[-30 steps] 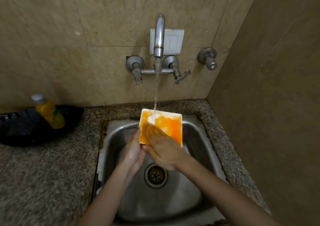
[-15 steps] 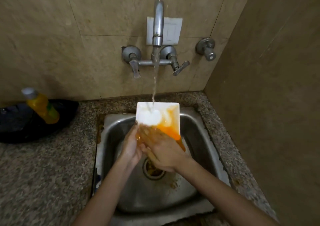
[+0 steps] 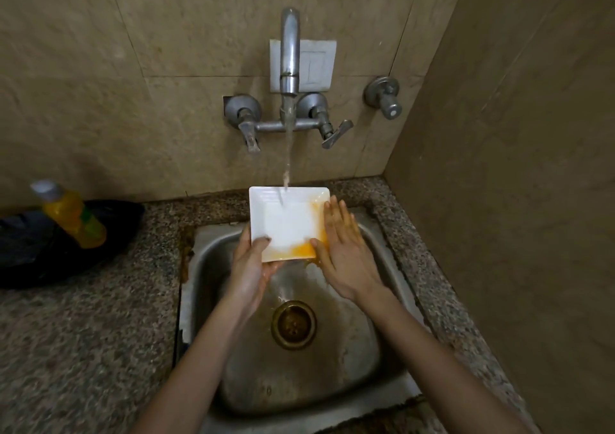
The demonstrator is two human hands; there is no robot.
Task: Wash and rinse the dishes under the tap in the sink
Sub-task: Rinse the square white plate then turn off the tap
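Observation:
A square white plate [image 3: 286, 222] tilts under the running tap [image 3: 289, 50] above the steel sink [image 3: 392, 360]. Water strikes its upper middle. Most of the plate is white; orange residue clings to its lower right corner and right edge. My left hand [image 3: 251, 267] grips the plate's lower left corner, thumb on top and fingers beneath. My right hand [image 3: 342, 250] lies flat with straight fingers against the plate's right edge.
A brass drain [image 3: 293, 323] sits in the sink's middle, with brownish water around it. A yellow dish-soap bottle [image 3: 71, 215] lies on a black bag [image 3: 40, 250] on the granite counter [image 3: 83, 333] at left. A wall closes in on the right.
The orange coating has washed off most of the plate. My right hand slid from the plate's lower face to its right edge, fingers now straight. Orange-brown water ran into the sink.

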